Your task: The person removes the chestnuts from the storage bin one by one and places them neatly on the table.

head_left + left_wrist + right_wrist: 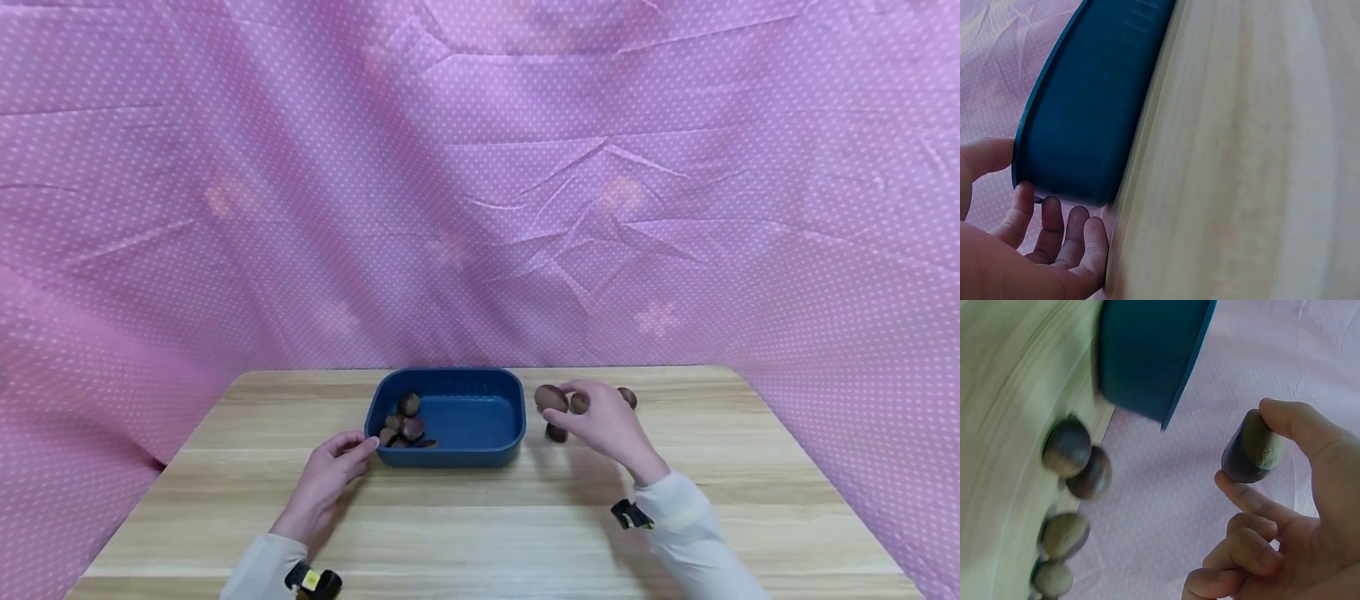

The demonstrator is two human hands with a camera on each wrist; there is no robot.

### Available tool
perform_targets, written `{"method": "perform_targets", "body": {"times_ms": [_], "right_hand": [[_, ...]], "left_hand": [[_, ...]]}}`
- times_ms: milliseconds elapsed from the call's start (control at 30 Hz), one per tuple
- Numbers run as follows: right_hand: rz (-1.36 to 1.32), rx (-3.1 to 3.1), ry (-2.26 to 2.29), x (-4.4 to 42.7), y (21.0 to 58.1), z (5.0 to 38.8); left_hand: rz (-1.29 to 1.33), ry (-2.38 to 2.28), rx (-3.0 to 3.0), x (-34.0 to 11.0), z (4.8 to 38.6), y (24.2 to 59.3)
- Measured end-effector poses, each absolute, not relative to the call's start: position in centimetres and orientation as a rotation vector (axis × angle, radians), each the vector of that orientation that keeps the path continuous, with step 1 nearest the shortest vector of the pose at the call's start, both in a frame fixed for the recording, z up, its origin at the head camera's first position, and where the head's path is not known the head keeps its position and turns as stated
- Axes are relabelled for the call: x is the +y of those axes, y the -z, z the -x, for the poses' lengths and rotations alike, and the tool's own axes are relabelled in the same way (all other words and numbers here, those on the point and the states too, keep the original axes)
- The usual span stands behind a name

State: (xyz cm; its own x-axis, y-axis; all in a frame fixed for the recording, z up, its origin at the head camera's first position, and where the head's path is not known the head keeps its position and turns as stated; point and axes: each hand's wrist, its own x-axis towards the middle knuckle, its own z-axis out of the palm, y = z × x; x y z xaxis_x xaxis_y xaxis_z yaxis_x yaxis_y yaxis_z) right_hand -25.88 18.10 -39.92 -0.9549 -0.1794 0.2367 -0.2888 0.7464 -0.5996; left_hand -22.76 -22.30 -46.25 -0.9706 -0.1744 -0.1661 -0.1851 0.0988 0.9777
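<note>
A blue rectangular container [448, 457] stands on the table with several chestnuts [412, 428] gathered at its left end. My left hand [336, 469] pinches its left front corner; in the left wrist view the thumb and forefinger [1020, 209] meet at the rim. To the right of the container, my right hand [607, 421] holds a brown chestnut [1252, 447] between thumb and forefinger, raised above the tabletop. Its other fingers are curled in. Several loose chestnuts [1065, 535] lie on the table below and around that hand, one of them [627, 397] behind it.
The light wooden table [480, 533] has its far edge just behind the container. Pink polka-dotted cloth [480, 183] hangs at the back and on both sides. Each wrist carries a small black camera strapped over a pale sleeve [697, 525].
</note>
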Motion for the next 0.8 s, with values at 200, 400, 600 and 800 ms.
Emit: {"method": "perform_targets", "body": {"times_ms": [200, 400, 600, 800], "right_hand": [[-0.358, -2.812, -0.994, 20.3, 40.0, 25.9], [-0.317, -2.857, -1.008, 22.0, 40.3, 26.1], [-0.285, -2.909, -1.046, 22.7, 41.8, 26.6], [-0.214, -2.961, -1.038, 23.1, 43.0, 27.0]], "left_hand": [[0.386, -2.065, 2.329, -22.3, 22.6, 46.2], [0.331, -2.067, 2.352, -22.2, 22.5, 46.1], [0.321, -2.080, 2.352, -22.2, 22.4, 46.3], [0.332, -2.075, 2.347, -22.3, 22.5, 46.3]]}}
